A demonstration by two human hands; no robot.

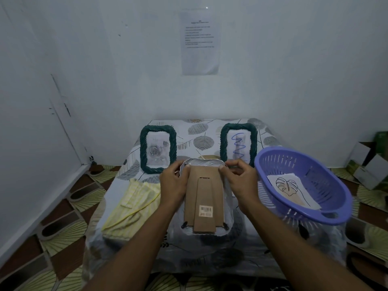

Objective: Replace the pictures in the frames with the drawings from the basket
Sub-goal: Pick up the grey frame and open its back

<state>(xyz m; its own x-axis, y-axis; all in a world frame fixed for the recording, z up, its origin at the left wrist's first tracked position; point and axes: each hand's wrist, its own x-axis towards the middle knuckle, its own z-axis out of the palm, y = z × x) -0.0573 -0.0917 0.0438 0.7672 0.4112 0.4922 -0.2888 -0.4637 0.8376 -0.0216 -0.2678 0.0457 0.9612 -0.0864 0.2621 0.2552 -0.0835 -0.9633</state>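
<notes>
Head view, centre: silver frame face down, left hand and right hand pinching its top corners. Swing every clip aside before lifting the cardboard backing; leaf drawing lies in right-side basket.

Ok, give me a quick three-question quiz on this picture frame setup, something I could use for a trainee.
1. True or false: the left hand and right hand hold the silver frame with its cardboard back facing up.
2. Which standing green frame shows a blue squiggle drawing? A) left frame B) right frame
3. Fill in: the purple basket holds a drawing of a ____.
Key: 1 true; 2 B; 3 leaf.
</notes>
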